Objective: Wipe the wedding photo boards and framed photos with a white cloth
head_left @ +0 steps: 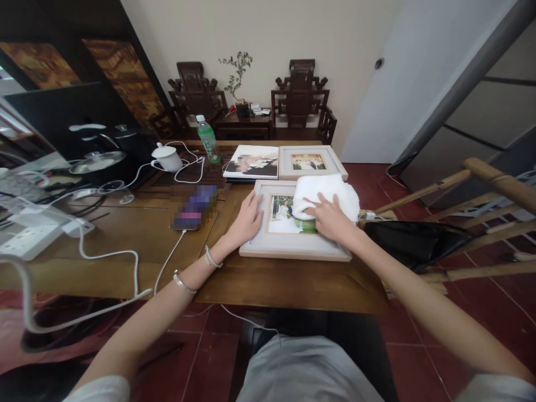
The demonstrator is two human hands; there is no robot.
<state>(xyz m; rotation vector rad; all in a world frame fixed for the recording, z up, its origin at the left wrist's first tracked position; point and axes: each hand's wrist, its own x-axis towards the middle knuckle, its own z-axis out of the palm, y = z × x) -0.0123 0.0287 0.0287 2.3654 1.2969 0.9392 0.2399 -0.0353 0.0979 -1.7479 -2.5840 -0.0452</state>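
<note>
A light wooden picture frame (295, 254) lies flat near the table's front edge, with a wedding photo (282, 215) in its middle. My left hand (248, 219) rests with outstretched fingers on the frame's left border. On the right side, my right hand (329, 215) holds a folded, fluffy white cloth (324, 190) down against the frame, its fingers spread over the cloth. The cloth hides the frame's upper right part and some of the photo.
Behind lie a second framed photo (333, 162) and a photo print (255, 159). A green-labelled bottle (208, 139), white lidded cup (166, 158), charging phone (196, 207) and white power strip (31, 237) with trailing cables occupy the left. A wooden chair (494, 173) stands at right.
</note>
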